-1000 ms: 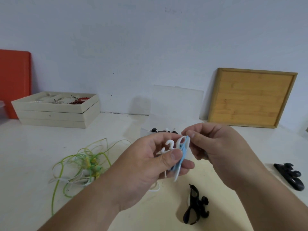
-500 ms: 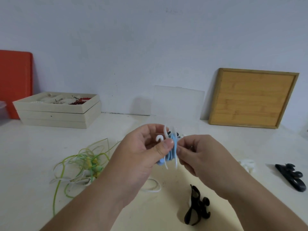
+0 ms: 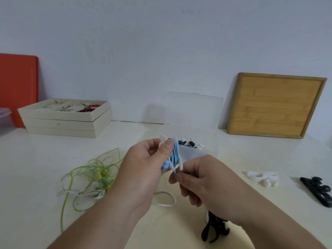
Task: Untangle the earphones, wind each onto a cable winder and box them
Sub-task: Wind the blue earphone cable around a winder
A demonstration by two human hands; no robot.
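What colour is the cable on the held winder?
Light blue cable on the white winder; head view.

Two white plastic cable winders, two black plastic ones. One clear plastic box. Three stacked cream trays.

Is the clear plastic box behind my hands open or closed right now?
Open. The clear plastic box has its lid raised upright behind it, and black and white pieces show inside.
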